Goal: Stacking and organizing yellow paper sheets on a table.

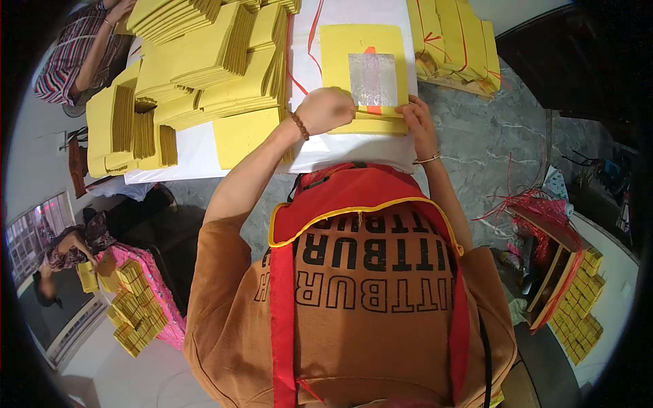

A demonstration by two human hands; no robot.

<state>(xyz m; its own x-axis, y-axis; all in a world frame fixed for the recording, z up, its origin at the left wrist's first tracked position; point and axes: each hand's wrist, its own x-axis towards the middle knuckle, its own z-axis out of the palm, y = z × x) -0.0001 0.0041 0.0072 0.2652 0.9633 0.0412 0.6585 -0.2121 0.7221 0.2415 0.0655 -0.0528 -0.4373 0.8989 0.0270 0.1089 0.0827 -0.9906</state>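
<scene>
In front of me lies a stack of yellow paper (340, 51) on the white-covered table (326, 149). A shiny silver square (373, 80) sits on its top sheet, with orange-red strip ends showing above and below it. My left hand (326, 111), a beaded bracelet at its wrist, is curled closed at the stack's lower left; what its fingers hold, if anything, is hidden. At the lower right edge, my right hand (420, 126) pinches the yellow paper between thumb and fingers. Below the top sheets, the edge of more yellow paper shows.
Folded yellow paper bundles (204, 61) are heaped on the left of the table. Tied yellow bundles (456, 41) stand at the far right. Red string (537, 211) tangles over a wooden stand on the right. Other people are at the left, one with striped clothing (64, 64).
</scene>
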